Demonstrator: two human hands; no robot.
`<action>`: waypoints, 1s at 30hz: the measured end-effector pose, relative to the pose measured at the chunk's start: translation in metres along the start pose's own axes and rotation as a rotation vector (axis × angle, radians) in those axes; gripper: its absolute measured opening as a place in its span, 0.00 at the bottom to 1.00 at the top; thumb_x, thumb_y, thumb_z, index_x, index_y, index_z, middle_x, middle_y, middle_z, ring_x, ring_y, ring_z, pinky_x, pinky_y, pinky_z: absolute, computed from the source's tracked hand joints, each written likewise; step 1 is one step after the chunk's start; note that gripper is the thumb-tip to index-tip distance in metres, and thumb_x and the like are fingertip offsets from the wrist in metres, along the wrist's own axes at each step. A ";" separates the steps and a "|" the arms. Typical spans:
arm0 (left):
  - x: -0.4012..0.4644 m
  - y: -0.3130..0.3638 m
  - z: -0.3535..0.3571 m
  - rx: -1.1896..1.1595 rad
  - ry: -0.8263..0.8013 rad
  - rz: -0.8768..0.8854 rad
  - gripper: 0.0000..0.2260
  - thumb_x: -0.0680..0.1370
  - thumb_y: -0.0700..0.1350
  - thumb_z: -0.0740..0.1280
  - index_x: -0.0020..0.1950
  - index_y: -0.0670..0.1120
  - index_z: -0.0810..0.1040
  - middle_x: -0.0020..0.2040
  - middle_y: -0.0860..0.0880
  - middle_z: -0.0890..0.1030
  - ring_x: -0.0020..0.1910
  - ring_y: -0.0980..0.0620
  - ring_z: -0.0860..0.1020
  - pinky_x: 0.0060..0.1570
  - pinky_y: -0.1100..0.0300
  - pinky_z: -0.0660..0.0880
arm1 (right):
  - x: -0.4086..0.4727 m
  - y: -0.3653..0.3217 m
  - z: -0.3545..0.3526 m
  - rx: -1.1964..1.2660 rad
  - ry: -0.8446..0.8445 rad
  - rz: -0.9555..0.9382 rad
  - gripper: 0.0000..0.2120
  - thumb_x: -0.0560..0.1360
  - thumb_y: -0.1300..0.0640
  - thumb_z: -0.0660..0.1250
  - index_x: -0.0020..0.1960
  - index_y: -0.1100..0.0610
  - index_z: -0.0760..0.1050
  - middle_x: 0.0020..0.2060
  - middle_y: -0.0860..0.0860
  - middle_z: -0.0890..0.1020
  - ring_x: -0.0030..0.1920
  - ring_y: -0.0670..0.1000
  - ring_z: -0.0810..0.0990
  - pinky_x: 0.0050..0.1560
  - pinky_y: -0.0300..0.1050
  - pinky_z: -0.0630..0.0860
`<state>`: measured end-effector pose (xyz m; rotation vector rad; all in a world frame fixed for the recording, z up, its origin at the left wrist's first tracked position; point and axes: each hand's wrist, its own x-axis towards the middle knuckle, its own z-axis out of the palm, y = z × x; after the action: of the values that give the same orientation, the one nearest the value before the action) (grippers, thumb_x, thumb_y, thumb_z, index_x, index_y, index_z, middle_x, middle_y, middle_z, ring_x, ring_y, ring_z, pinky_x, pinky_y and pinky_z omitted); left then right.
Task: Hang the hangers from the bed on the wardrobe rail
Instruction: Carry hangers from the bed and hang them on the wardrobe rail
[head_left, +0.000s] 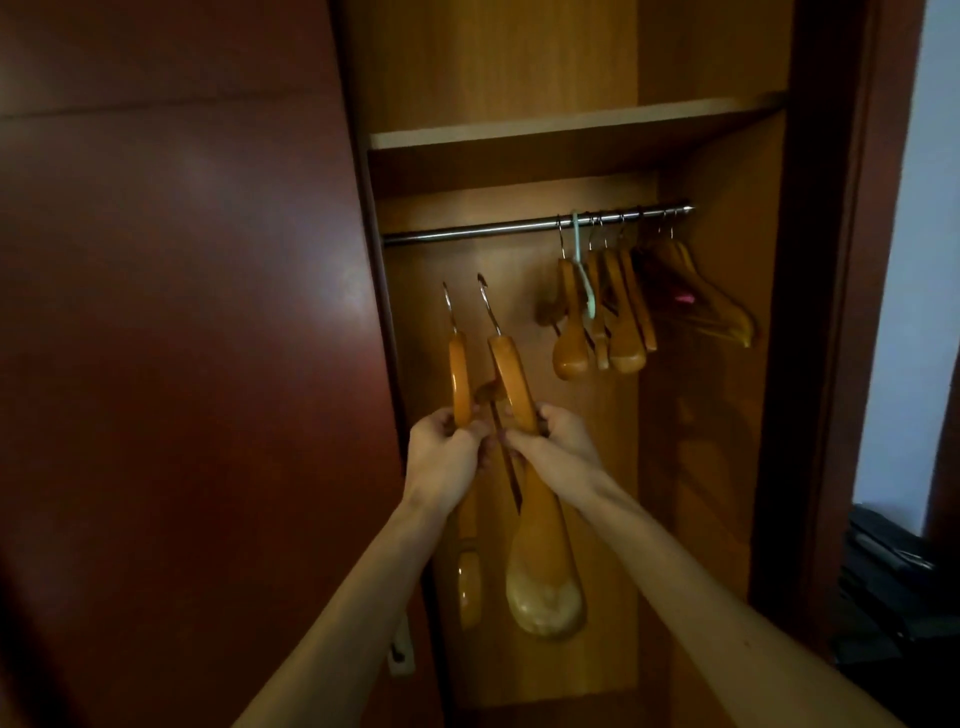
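I hold two wooden hangers upright inside the open wardrobe, below the metal rail (467, 231). My left hand (441, 457) grips the left hanger (460, 379), whose steel hook points up. My right hand (558, 452) grips the right hanger (511, 384), which is broader, with its wide shoulder end hanging low. Both hooks sit well under the rail and touch nothing. Several wooden hangers (623, 306) and one pale green one (584, 280) hang bunched at the rail's right end.
A wooden shelf (571, 124) runs just above the rail. The dark red wardrobe door (182, 312) fills the left side. The rail's left half is bare. Dark objects (883, 571) lie on the floor at the right, beside a pale wall.
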<state>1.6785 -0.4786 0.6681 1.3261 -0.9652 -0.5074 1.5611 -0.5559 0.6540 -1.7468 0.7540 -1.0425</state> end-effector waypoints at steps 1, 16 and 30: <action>0.018 0.000 0.002 -0.017 0.008 -0.009 0.05 0.79 0.39 0.67 0.49 0.44 0.83 0.32 0.51 0.81 0.32 0.54 0.78 0.33 0.61 0.75 | 0.021 0.001 0.001 -0.009 0.016 -0.015 0.13 0.77 0.58 0.70 0.61 0.51 0.79 0.48 0.48 0.85 0.48 0.45 0.83 0.51 0.41 0.79; 0.274 0.037 0.097 -0.074 0.044 -0.002 0.09 0.77 0.41 0.68 0.37 0.42 0.82 0.28 0.46 0.79 0.22 0.54 0.75 0.25 0.65 0.72 | 0.277 -0.018 -0.057 -0.140 0.224 -0.045 0.09 0.73 0.56 0.69 0.45 0.62 0.83 0.40 0.57 0.86 0.44 0.57 0.85 0.49 0.50 0.81; 0.345 0.013 0.134 0.061 -0.051 -0.025 0.08 0.76 0.38 0.67 0.40 0.41 0.84 0.29 0.49 0.81 0.22 0.56 0.76 0.25 0.66 0.73 | 0.342 -0.005 -0.077 -0.022 0.278 0.052 0.02 0.75 0.62 0.69 0.43 0.59 0.80 0.35 0.55 0.83 0.30 0.47 0.82 0.27 0.35 0.74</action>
<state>1.7523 -0.8256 0.7759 1.3874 -1.0137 -0.5368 1.6470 -0.8707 0.7831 -1.6094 0.9812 -1.2615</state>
